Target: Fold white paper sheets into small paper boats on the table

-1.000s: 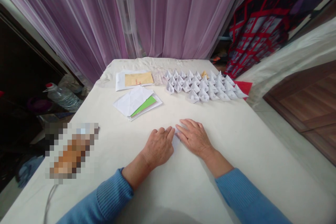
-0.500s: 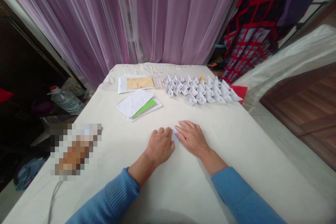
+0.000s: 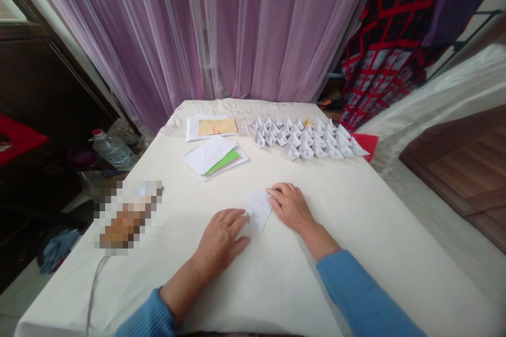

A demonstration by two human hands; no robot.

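Observation:
A small folded piece of white paper (image 3: 259, 211) lies flat on the tablecloth between my hands, its lower corner pointing towards me. My left hand (image 3: 223, 237) is open, thumb and fingers apart, with the fingertips close to the paper's left edge; whether they touch it I cannot tell. On the other side, my right hand (image 3: 291, 206) rests on the table with its fingers stretched out, and their tips touch the paper's upper right edge. Beyond the hands, several folded white paper shapes (image 3: 306, 151) with pointed corners stand in rows, and one yellow shape (image 3: 308, 124) is among them.
Sheets of white paper (image 3: 209, 154) with a green piece (image 3: 222, 162) lie at mid-left. Behind them, a tan envelope (image 3: 217, 127) rests on white paper. A blurred-out object (image 3: 128, 218) with a cable (image 3: 93, 289) is at left. Something red (image 3: 366, 143) lies by the right edge.
My left hand has moved left and towards me, uncovering the paper. The right hand stays by the paper's right edge, its fingers closer together. The view has shifted slightly.

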